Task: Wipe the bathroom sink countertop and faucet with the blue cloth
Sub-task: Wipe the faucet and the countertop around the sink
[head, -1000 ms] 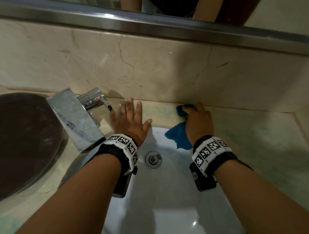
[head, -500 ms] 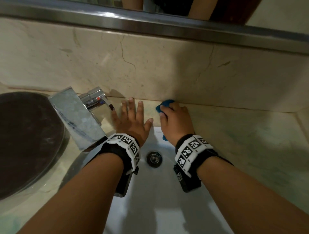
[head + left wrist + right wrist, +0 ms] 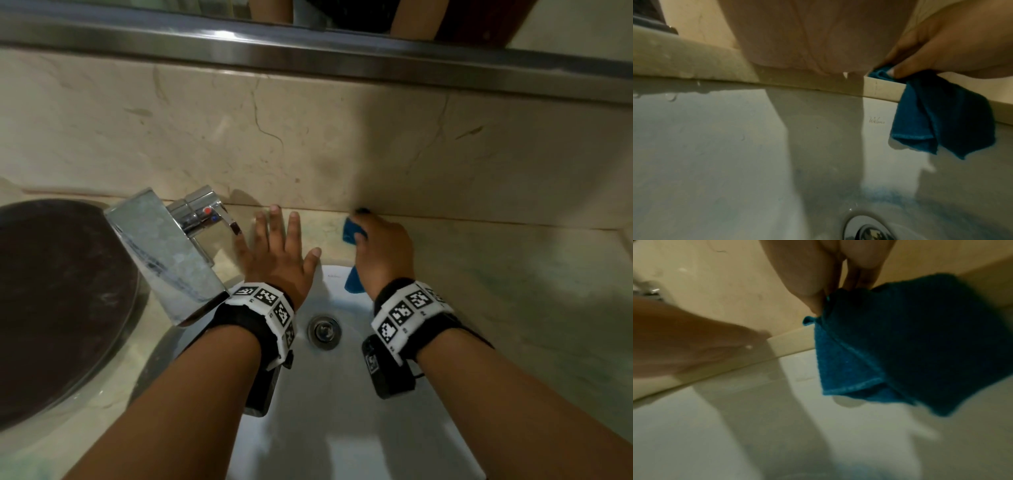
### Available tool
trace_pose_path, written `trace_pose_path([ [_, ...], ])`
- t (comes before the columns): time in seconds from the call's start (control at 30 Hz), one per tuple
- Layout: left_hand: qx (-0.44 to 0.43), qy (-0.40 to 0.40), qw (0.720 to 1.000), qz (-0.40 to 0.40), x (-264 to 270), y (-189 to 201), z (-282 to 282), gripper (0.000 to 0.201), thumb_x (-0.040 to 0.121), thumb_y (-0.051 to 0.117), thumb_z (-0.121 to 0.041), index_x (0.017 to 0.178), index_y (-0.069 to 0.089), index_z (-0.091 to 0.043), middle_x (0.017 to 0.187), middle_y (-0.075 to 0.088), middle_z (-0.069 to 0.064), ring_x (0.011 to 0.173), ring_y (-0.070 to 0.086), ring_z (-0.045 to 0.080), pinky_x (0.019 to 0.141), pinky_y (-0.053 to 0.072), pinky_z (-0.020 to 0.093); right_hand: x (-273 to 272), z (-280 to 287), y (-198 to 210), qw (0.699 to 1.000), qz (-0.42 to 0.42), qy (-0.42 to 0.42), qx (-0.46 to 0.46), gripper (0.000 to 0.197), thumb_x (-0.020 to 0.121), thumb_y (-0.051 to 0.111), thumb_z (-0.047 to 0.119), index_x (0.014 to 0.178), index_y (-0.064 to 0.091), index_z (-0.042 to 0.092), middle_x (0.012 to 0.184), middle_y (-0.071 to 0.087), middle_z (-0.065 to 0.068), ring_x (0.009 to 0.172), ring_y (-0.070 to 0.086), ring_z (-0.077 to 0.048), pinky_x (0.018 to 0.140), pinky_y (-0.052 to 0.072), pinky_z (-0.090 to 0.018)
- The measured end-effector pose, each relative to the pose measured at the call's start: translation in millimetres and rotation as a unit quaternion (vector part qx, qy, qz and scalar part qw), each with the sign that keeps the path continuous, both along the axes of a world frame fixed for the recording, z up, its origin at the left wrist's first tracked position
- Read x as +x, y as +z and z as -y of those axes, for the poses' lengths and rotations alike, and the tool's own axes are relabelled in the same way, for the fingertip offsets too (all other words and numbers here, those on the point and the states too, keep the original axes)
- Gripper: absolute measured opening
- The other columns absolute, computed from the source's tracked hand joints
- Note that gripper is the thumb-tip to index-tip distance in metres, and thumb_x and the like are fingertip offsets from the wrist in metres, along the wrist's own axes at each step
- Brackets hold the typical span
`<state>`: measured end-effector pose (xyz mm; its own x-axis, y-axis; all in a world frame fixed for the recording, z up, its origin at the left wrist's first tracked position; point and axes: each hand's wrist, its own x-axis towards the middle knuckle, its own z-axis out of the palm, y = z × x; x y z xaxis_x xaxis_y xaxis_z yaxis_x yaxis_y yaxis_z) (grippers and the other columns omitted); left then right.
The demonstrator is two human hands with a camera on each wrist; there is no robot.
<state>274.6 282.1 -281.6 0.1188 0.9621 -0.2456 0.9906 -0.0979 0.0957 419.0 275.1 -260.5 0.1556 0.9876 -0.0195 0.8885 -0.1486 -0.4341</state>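
Observation:
My right hand (image 3: 380, 246) grips the blue cloth (image 3: 352, 233) and presses it on the beige countertop (image 3: 496, 274) behind the white sink (image 3: 342, 411), close to the back wall. A corner of the blue cloth (image 3: 941, 116) (image 3: 900, 353) hangs over the counter edge into the basin. My left hand (image 3: 277, 250) rests flat on the counter with fingers spread, just right of the chrome faucet (image 3: 171, 246). In the left wrist view the right hand (image 3: 941, 45) pinches the cloth at the edge.
A dark round basin (image 3: 51, 301) sits at the left. The sink drain (image 3: 323, 330) lies between my wrists. A marble backsplash (image 3: 308, 137) rises behind the counter, under a metal mirror frame (image 3: 308, 44). The counter stretches on to the right.
My right hand with the cloth slid left toward the left hand, then back a little to the right along the back of the counter. My left hand stayed flat in place.

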Motion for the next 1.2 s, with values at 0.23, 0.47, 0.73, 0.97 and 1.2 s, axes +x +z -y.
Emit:
trace_pose_path([
  [0.23,-0.013,-0.007,1.0,-0.012,-2,1,0,0.067,0.096,0.013,-0.051,0.148,-0.016,-0.021,0.155,-0.023,0.006,0.144,-0.018,0.026,0.112,-0.007,0.057,-44,-9,5,0.991,-0.053,0.118,0.036,0.041,0.084,0.048,-0.001,0.12,0.061,0.013,0.117,0.065,-0.01,0.104,0.054,-0.032,0.094,0.039,-0.029],
  [0.47,-0.004,0.002,1.0,0.009,-1,3,1,0.068,0.095,0.014,-0.055,0.149,-0.013,-0.023,0.156,-0.021,0.005,0.144,-0.015,0.026,0.112,-0.008,0.056,13,-4,-10,0.999,-0.044,0.028,-0.006,0.038,0.091,0.043,0.001,0.122,0.059,0.018,0.119,0.062,-0.012,0.107,0.057,-0.028,0.095,0.045,-0.036],
  [0.73,0.0,0.001,1.0,0.001,0,2,2,0.068,0.095,0.014,-0.054,0.149,-0.013,-0.022,0.156,-0.02,0.006,0.144,-0.014,0.027,0.112,-0.007,0.057,-2,-2,-13,0.999,0.005,0.044,0.017,0.041,0.09,0.045,0.0,0.127,0.054,0.017,0.13,0.056,-0.001,0.11,0.051,-0.032,0.098,0.04,-0.036],
  [0.97,0.014,0.0,1.0,-0.014,-1,0,1,0.068,0.094,0.013,-0.056,0.149,-0.012,-0.023,0.157,-0.017,0.006,0.145,-0.01,0.028,0.112,-0.001,0.057,-10,-3,-4,0.984,0.038,0.174,0.018,0.051,0.092,0.042,0.006,0.139,0.041,0.025,0.15,0.035,0.002,0.123,0.039,-0.025,0.105,0.025,-0.025],
  [1.2,0.011,-0.002,1.0,-0.021,0,-1,-1,0.068,0.095,0.013,-0.055,0.149,-0.011,-0.022,0.157,-0.017,0.006,0.145,-0.01,0.028,0.113,-0.002,0.058,13,3,-3,0.994,0.03,0.097,-0.03,0.055,0.093,0.034,0.0,0.142,0.036,0.026,0.152,0.029,0.004,0.13,0.03,-0.026,0.108,0.025,-0.029],
])
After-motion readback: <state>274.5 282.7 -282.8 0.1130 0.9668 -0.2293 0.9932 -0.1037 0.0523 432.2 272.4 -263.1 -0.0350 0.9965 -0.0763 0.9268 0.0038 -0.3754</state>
